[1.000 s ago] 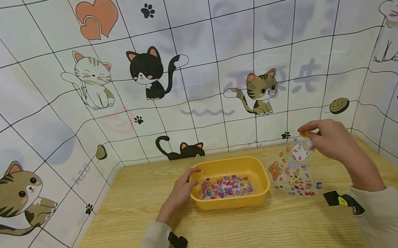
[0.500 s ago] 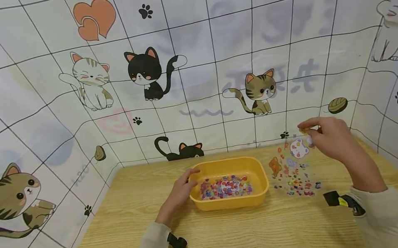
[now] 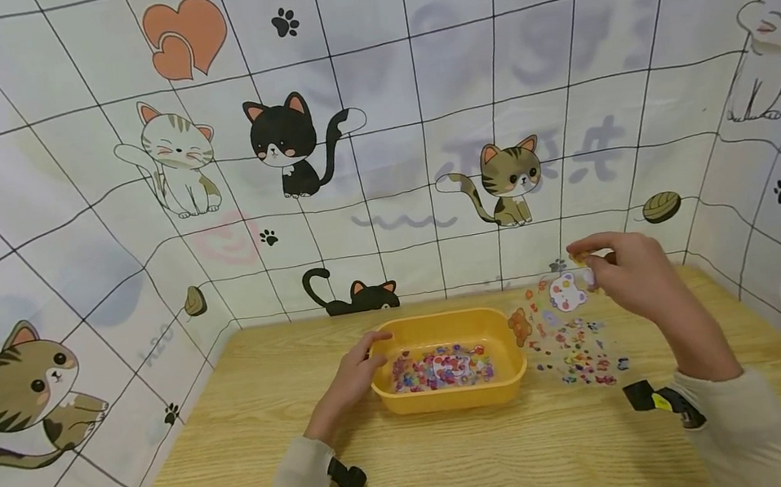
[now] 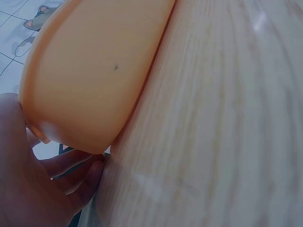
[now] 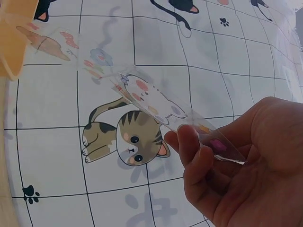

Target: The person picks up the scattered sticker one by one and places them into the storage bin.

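A yellow plastic tub [image 3: 455, 398] stands mid-table, small colourful beads or gems [image 3: 415, 372] and a white printed piece [image 3: 451, 365] spread over its bottom. My left hand [image 3: 352, 374] grips its left end, with fingers over the rim in the head view and others low against the end wall in the left wrist view. Right of the tub, my right hand [image 3: 631, 273] pinches the upper corner of a clear sticker sheet [image 3: 566, 292]. The sheet hangs tilted, showing a white bear face and a brown bear [image 3: 520, 326], its left edge overlapping the tub's right rim in the head view.
Several small coloured pieces [image 3: 592, 365] lie right of the tub, below the sheet. The wooden table [image 3: 464, 464] ends at a white cloth [image 3: 386, 153] printed with cats and a grid, which closes off the back and both sides.
My right hand has shifted left with the sticker sheet, bringing its upper part nearer the tub. The small coloured pieces below, the tub and my left hand stay in place.
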The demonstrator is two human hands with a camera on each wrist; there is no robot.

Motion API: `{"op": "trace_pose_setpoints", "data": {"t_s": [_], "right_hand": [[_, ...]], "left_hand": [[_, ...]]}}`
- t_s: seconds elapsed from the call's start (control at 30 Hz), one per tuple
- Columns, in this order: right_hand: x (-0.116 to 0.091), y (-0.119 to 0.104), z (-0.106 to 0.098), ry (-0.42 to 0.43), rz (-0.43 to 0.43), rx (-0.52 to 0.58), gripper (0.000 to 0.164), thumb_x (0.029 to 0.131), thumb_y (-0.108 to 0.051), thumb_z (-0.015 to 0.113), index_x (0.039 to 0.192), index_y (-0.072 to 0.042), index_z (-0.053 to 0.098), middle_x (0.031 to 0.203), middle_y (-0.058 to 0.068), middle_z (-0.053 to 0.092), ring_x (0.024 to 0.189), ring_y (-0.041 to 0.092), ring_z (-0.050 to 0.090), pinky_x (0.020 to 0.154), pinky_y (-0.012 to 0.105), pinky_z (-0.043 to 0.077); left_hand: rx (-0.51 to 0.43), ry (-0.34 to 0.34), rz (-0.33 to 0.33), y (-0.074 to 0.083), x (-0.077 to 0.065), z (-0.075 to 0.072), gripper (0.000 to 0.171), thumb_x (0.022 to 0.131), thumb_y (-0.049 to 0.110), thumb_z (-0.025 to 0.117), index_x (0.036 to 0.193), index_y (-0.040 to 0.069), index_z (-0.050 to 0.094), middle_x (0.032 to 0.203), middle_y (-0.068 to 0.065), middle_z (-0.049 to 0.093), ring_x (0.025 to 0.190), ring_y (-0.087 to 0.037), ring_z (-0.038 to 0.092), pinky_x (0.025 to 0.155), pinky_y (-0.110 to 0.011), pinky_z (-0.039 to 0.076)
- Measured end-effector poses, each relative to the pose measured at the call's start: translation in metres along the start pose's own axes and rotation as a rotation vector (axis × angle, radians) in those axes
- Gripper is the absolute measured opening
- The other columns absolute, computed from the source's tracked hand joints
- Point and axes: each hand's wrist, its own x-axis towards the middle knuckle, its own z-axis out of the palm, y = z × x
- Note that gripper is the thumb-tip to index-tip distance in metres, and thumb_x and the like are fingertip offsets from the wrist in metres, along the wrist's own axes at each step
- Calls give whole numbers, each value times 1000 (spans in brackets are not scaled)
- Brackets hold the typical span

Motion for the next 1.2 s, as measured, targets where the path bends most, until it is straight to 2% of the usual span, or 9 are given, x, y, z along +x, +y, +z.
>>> {"op": "trace_pose_setpoints", "data": {"t_s": [0.2,0.33,0.53,0.83,1.0,1.07,1.2], "right_hand": [[3,-5,10,-9,20,62,35,107,-9,44,132,0,67,129,30,67,62,14,60,43,30,37],[6,-12,20,-13,21,111,36,106,-8,44,131,0,67,130,29,67,67,17,65,48,29,45],[7,-18,34,-20,14,177,35,103,-4,44,124,0,72,127,27,69,68,15,67,48,29,46],[11,-21,54,26,-33,226,24,103,-4,54,114,0,75,112,25,74,62,11,68,47,27,47],[12,-25,66,-16,13,300,26,105,-6,52,118,4,72,122,28,69,64,12,69,55,25,55],[12,-26,70,-38,33,311,28,106,-6,50,122,4,71,126,29,67,65,14,70,54,25,55],[12,-28,78,-85,26,277,32,106,-6,47,128,3,69,131,29,65,70,21,70,54,26,53]], "left_hand": [[-18,0,13,1,0,-1,42,101,11,51,141,17,59,160,-11,47,154,-37,34,123,-59,32],[-13,2,17,0,0,-1,42,101,11,51,142,17,59,161,-11,47,155,-37,33,123,-59,32],[-24,-2,18,-1,1,-1,42,102,12,52,142,17,59,161,-10,47,156,-36,31,123,-59,31],[-19,-6,11,0,0,-1,41,102,13,52,142,19,59,160,-10,47,156,-35,33,124,-58,31],[-15,-7,16,-1,0,-1,41,102,14,52,142,18,59,159,-9,49,155,-35,33,124,-58,31],[-16,-8,19,-1,1,-1,40,102,14,51,142,18,59,159,-10,49,155,-36,33,123,-59,31],[-16,-4,20,-2,1,-1,41,102,13,51,141,18,59,159,-10,49,155,-37,33,123,-60,30]]}}
